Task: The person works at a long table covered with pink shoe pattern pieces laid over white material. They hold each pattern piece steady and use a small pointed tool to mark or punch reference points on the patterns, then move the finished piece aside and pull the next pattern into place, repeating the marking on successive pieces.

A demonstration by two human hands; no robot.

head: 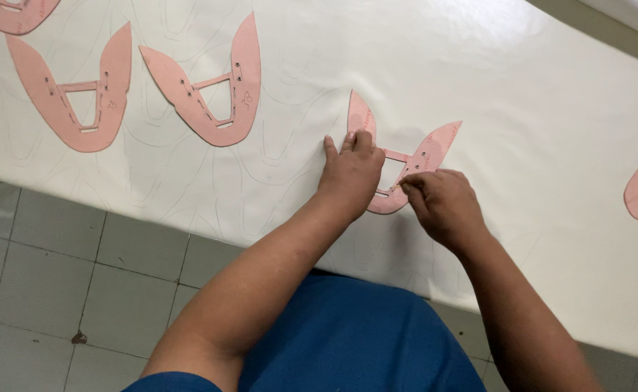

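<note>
Now the left hand (352, 174) presses flat, fingers spread, on a pink template (424, 154) lying on the white sheet (537, 87). Apparently tracing its outline, the right hand (442, 203) pinches something too small to tell at the template's lower edge; the template likely needs firm holding.

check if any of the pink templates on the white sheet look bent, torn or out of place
Nothing stands out. The templates lie flat on the white sheet; the left hand and right hand press one down.

light: bright, even | glare: upper right of white sheet (479, 65) | shadows: soft | focus: sharp
</note>
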